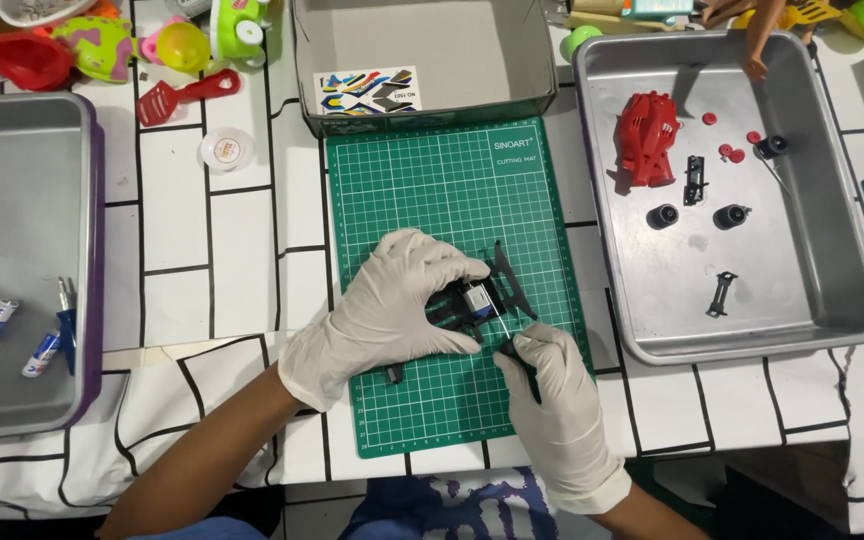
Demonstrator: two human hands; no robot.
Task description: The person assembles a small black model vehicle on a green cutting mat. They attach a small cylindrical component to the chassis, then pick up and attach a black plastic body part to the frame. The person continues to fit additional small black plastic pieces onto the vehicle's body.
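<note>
The black chassis [472, 300] sits mid-mat [422, 180], pinned by the gloved left hand [392, 310] at its nine o'clock so the right hand [552, 390], at five o'clock, pinching a thin tool [508, 345], can work it, with the parts tray [852, 200] at two o'clock.

A red car shell [648, 137] and black wheels [662, 216] lie in the right metal tray [842, 300], a sticker sheet [368, 91] in the cardboard box [432, 50].

mat [432, 180] upper half: free | far edge: cardboard box [422, 60] blocks | right: steel tray [842, 200] (parts inside)
</note>
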